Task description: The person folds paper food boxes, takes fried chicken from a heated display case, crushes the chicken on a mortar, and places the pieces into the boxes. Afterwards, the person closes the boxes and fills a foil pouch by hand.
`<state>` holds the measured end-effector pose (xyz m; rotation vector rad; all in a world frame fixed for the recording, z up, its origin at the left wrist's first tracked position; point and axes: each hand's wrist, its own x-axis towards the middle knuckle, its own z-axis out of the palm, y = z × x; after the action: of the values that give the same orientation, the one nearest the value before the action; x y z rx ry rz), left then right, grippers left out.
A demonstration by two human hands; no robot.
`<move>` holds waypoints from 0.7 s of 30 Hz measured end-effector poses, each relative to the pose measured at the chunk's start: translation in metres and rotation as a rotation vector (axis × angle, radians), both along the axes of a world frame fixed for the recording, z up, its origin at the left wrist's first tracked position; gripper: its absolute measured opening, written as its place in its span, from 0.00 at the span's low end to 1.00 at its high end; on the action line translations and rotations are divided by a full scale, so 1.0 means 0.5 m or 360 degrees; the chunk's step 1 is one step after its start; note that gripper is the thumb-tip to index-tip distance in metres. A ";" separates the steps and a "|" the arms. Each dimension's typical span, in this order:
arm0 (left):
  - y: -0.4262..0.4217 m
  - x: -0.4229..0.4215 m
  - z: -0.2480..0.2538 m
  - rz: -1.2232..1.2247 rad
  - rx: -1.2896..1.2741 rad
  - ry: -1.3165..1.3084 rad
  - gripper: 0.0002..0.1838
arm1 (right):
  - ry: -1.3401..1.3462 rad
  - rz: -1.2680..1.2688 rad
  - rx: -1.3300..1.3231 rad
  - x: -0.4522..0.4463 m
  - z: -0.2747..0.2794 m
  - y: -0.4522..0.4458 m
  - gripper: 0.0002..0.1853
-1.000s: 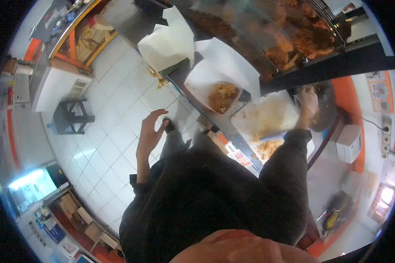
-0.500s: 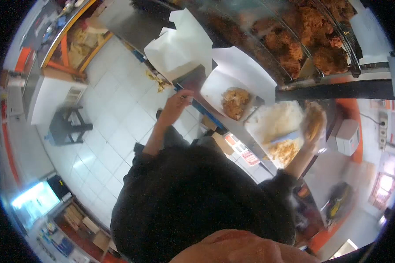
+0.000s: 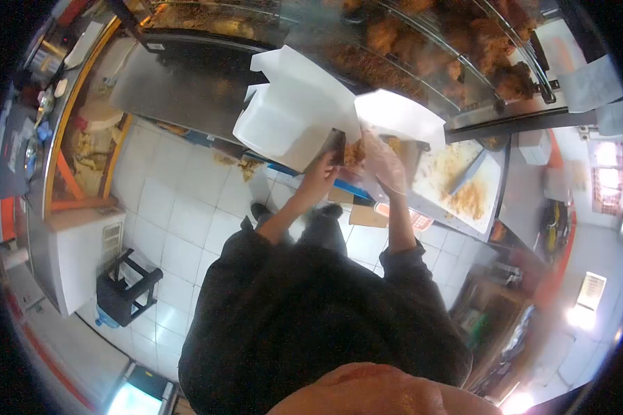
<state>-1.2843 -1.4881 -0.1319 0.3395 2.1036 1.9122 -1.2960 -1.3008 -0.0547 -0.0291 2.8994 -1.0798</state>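
Observation:
An open white cardboard food box [image 3: 294, 114] stands at the counter edge, its lid raised to the left. My left hand [image 3: 318, 176] is closed at a dark part of its near side. Inside the box lies golden-brown fried chicken [image 3: 354, 153]. My right hand [image 3: 385, 162], in a clear plastic glove, reaches down over the box beside the chicken. Its fingertips are blurred, so I cannot see whether they grip anything. To the right, a white cutting board [image 3: 491, 197] bears brown crumbs and a grey-bladed knife [image 3: 468, 171].
A display case with fried chicken pieces [image 3: 491, 45] on racks runs behind the box. A steel counter [image 3: 180, 90] extends left. On the tiled floor [image 3: 176, 207], a black stool [image 3: 126, 287] stands at left. A pink basket [image 3: 419, 221] sits below the board.
My right hand has moved left from above the cutting board, where it held a piece of chicken, to the box. My left hand has shifted right along the box. The view has turned.

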 end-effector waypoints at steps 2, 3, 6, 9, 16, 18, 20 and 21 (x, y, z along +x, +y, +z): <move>-0.005 0.012 -0.019 0.0045 0.0008 -0.0062 0.25 | -0.0230 -0.0020 -0.1137 0.013 -0.022 0.023 0.32; -0.009 0.014 -0.018 0.0025 0.0003 -0.0076 0.25 | -0.0308 -0.0045 -0.1518 0.016 -0.013 0.013 0.34; -0.004 0.004 -0.021 -0.0069 0.0133 -0.0110 0.27 | 0.0101 0.0326 -0.0467 -0.002 0.048 -0.037 0.35; 0.001 -0.011 -0.044 -0.0144 0.0148 -0.0167 0.28 | -0.0026 0.0265 -0.0036 -0.023 0.088 -0.079 0.35; -0.143 0.024 0.089 -0.0770 -0.0390 -0.0379 0.14 | 0.0697 -0.0186 -0.0234 -0.002 0.201 -0.081 0.22; -0.201 0.041 0.050 -0.0704 -0.0278 -0.0239 0.17 | 0.0751 -0.0521 -0.0305 -0.023 0.276 -0.139 0.22; -0.257 0.028 0.046 -0.0669 -0.0276 -0.0219 0.17 | 0.0679 -0.0721 -0.0371 -0.059 0.305 -0.204 0.23; -0.287 0.016 0.045 -0.0662 -0.0266 -0.0210 0.17 | 0.0834 -0.0465 -0.0622 -0.080 0.300 -0.233 0.22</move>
<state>-1.2762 -1.6315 -0.1093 0.5482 1.9088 1.4715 -1.3359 -1.4172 0.0953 0.1197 3.1330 -1.9414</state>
